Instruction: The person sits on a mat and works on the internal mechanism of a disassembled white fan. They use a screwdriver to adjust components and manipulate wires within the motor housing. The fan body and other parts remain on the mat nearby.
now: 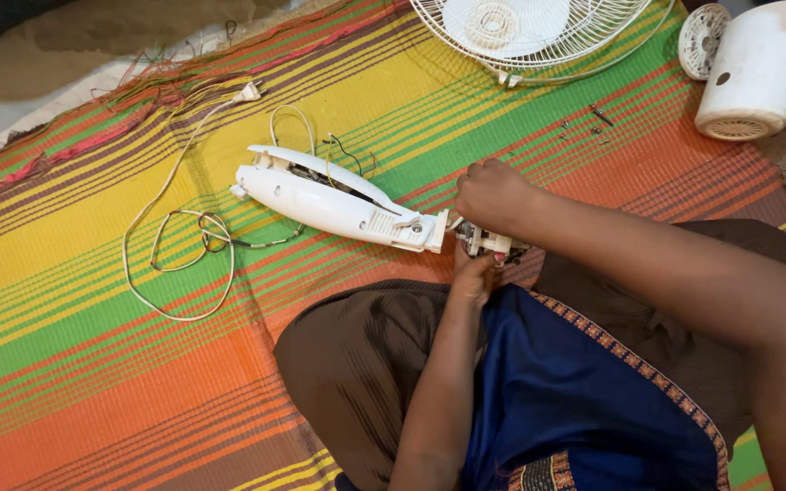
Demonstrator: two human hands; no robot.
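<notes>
Small switch assembly [487,242] sits at the end of the white fan neck housing [338,202], pinched between both hands. Right hand [493,193] curled closed on it from above, left hand [473,275] gripping from below. Left of hands: white cord [167,182]. Beyond: fan grille [539,32], motor cover [757,68], screws [599,118] on striped mat [93,345].

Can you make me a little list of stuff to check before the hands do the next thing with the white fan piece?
1. Right hand on the small part at the end of the white fan housing: ok.
2. Left hand under that part: ok.
3. Housing lying flat on the striped mat: ok.
4. White cord away from the hands: ok.
5. Loose screws within sight: ok.
6. Wires inside still joined: cannot tell.
</notes>
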